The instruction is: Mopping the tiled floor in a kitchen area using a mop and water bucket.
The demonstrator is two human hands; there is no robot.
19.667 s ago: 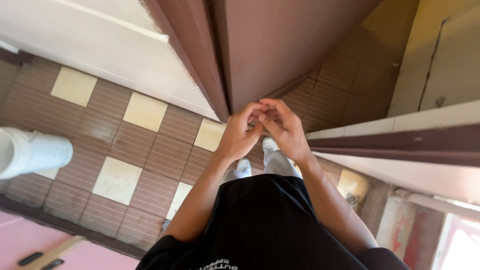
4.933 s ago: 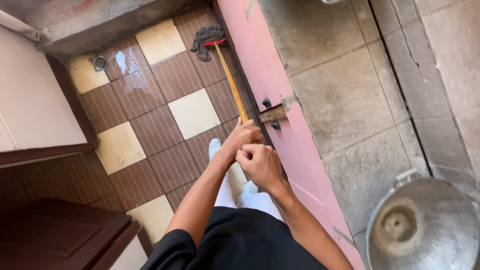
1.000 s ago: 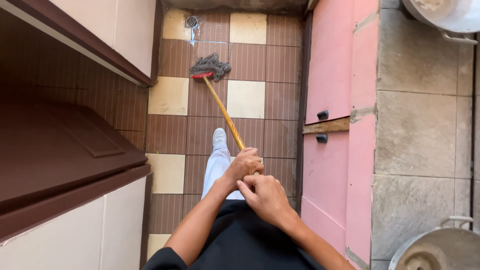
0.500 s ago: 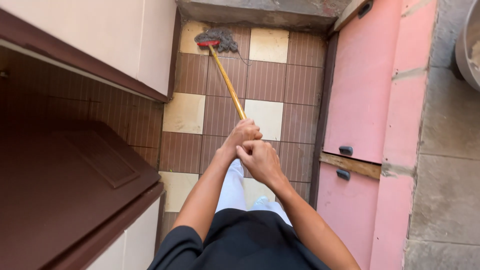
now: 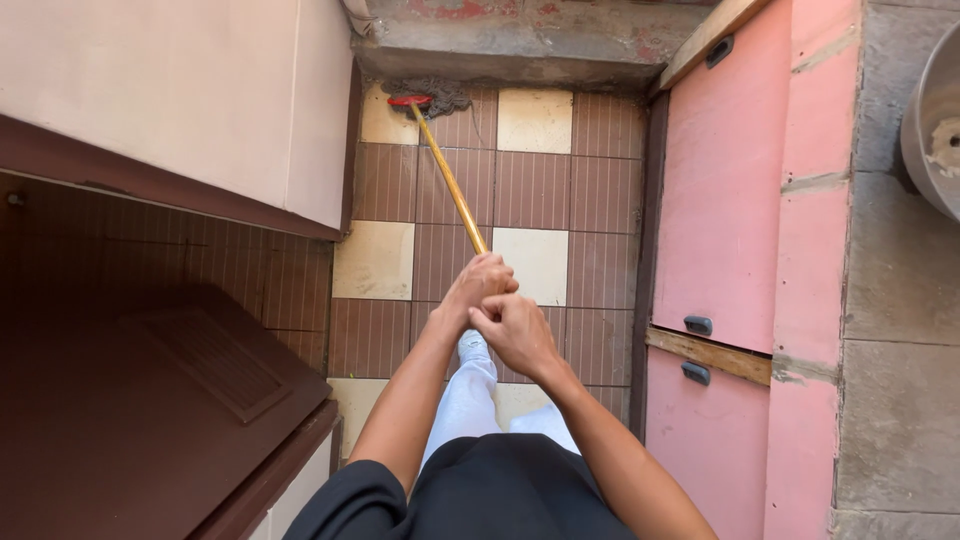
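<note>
- The floor (image 5: 530,190) I saw below me was tiled in brown ribbed and cream squares, running up to a rough concrete step (image 5: 520,45) at the far end.
- A brown door (image 5: 150,400) filled my lower left, with a cream wall (image 5: 170,90) above it.
- On my right stood pink panels (image 5: 730,200) with a wooden strip and two dark handles, and past them grey concrete slabs (image 5: 900,300).
- A metal basin (image 5: 935,120) showed at the top right edge, only partly in view.
- The mop (image 5: 450,185) lay slanted across the tiles, its yellow handle running from my hands up to the red collar and grey strands, which touched the floor just below the step.
- My left hand (image 5: 478,290) was clamped round the near end of the handle.
- My right hand (image 5: 515,335) sat just behind it, fingers curled shut on the same handle, touching the left.
</note>
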